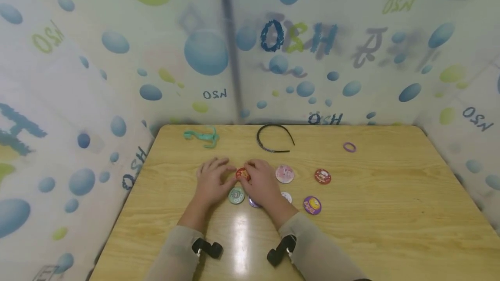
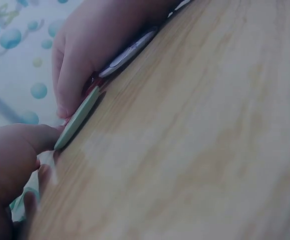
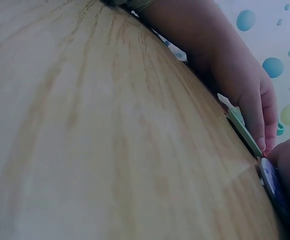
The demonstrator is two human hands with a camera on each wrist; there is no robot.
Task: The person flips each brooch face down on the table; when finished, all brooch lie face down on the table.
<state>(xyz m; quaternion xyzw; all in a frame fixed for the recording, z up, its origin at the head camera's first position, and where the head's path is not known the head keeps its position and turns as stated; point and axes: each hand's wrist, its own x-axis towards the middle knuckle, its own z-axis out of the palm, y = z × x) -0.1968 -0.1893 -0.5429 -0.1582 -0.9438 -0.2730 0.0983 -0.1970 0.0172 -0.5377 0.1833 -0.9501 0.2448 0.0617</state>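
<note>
A round red button badge [image 1: 241, 173] lies between the two hands, partly covered by fingers. My right hand [image 1: 262, 183] pinches it, thumb over its face and forefinger at its far edge. My left hand [image 1: 211, 182] has its fingers spread, with forefinger and thumb tips at the badge's left edge. Just nearer is a green badge [image 1: 236, 195]; in the left wrist view this green badge [image 2: 79, 118] shows edge-on beside the fingertips. Under the right hand a purple-edged badge [image 1: 254, 203] and a white badge [image 1: 287, 196] are partly hidden.
To the right lie a pink badge [image 1: 284, 174], another red badge [image 1: 322, 176] and a purple badge with a yellow figure [image 1: 312, 205]. Along the back of the wooden table [image 1: 383, 211] are a teal figure-like item [image 1: 203, 136], a black headband [image 1: 269, 147] and a purple ring [image 1: 349, 147].
</note>
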